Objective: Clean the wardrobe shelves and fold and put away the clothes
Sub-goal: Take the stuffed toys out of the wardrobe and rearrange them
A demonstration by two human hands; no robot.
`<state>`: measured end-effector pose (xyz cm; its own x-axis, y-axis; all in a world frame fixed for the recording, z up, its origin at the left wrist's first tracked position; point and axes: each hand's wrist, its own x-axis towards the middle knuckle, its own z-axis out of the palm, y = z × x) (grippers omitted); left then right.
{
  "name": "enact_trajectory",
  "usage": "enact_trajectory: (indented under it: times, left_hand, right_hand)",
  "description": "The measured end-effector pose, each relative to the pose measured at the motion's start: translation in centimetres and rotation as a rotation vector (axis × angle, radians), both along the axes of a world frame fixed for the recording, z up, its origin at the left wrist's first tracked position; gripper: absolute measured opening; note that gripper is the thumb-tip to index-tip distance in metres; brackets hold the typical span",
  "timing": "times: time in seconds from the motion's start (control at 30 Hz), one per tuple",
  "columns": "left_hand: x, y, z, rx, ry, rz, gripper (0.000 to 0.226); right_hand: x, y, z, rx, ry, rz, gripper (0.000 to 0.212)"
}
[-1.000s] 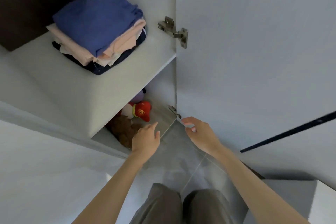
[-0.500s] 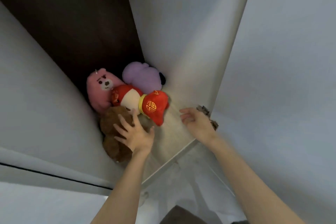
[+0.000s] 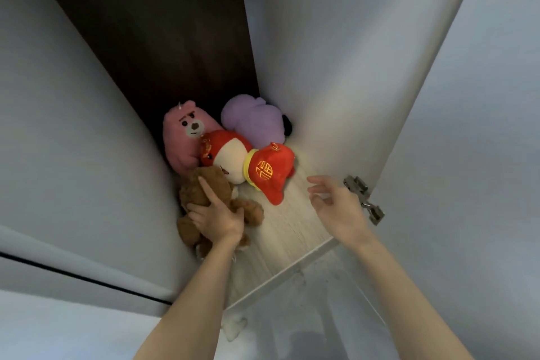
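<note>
A pink plush bear (image 3: 187, 137) leaned at the back beside a purple plush (image 3: 251, 118); a red-and-white doll (image 3: 233, 162) lay before them, touching a brown teddy (image 3: 226, 188); a metal hinge (image 3: 363, 199) sat rightward

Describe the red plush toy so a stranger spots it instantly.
On the pale wood-grain shelf, four soft toys crowd the back. The red plush toy lies in front of the purple toy, beside the brown bear; it alone bears a gold character.

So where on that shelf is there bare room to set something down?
Bare shelf floor lies front right, between the red-and-white toy, the hinge and the front edge. The back left is crowded: pink bear, purple toy, and the brown bear the left hand holds.
</note>
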<state>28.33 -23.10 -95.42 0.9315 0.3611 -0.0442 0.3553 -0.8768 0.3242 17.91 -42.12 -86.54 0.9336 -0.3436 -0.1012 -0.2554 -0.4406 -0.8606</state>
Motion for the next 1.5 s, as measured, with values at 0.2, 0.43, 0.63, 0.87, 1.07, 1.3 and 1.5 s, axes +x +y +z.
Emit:
enact_trajectory:
  times: [0.2,0.43,0.63,0.87,1.07,1.3,1.5]
  left_hand:
    - [1.5,0.2,-0.1,0.099,-0.021,-0.08,0.113]
    - [3.2,0.7,1.4,0.064,0.111,-0.019,0.123]
    - [1.3,0.1,3.8,-0.191,-0.008,0.085,0.12]
    - [-3.3,-2.1,7.7,-0.456,-0.393,0.119,0.117]
    - [-6.4,-3.9,12.0,-0.877,-0.488,-0.333,0.115]
    - [-8.8,-5.3,14.1,-1.242,-0.024,-0.636,0.111]
    - [-9.8,-4.8,14.5,-1.547,0.288,-0.638,0.067]
  right_hand:
    - [-1.3,-0.9,0.6,-0.035,0.022,0.014,0.037]
    - [-2.4,-1.3,2.0,-0.078,-0.025,0.036,0.039]
    - [-2.7,-1.2,3.0,-0.082,-0.047,0.039,0.04]
    - [-2.3,-1.9,3.8,-0.044,-0.04,-0.006,0.037]
    - [-3.0,-2.2,6.7,0.05,-0.168,-0.065,0.04]
    - [-5.3,-2.8,9.3,0.177,-0.27,-0.004,0.065]
    - [-7.0,-3.7,10.6,0.297,-0.301,0.008,0.08]
